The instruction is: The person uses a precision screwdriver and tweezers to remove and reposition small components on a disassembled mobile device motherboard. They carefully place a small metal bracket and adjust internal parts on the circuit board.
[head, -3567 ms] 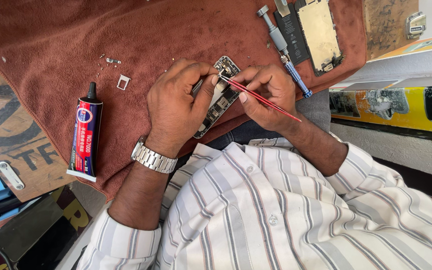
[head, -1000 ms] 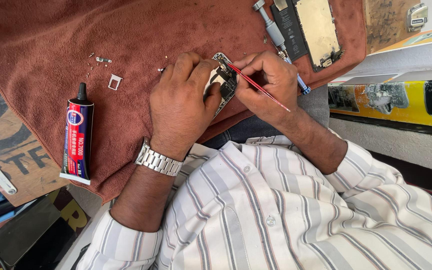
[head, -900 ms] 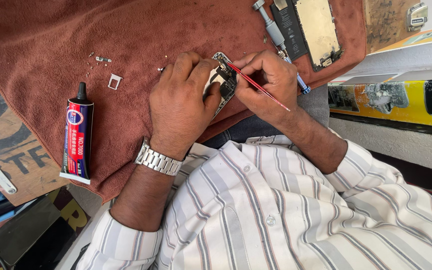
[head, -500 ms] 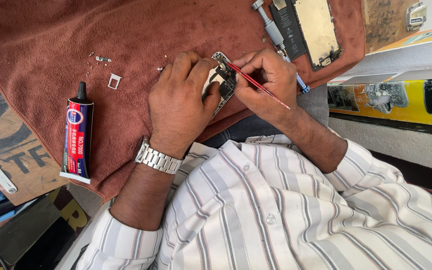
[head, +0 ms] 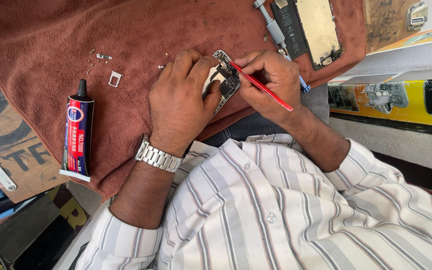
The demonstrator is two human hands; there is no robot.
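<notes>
On the brown towel (head: 176, 30) that covers the worktop, the left hand (head: 178, 102) is closed around an opened phone body (head: 223, 80) and keeps it tilted. The right hand (head: 271, 80) pinches a thin red tool (head: 261, 86), whose tip touches the upper end of the phone. A glue tube (head: 76, 132) lies well apart to the side, and a detached screen (head: 318, 27) lies near the towel's far edge.
</notes>
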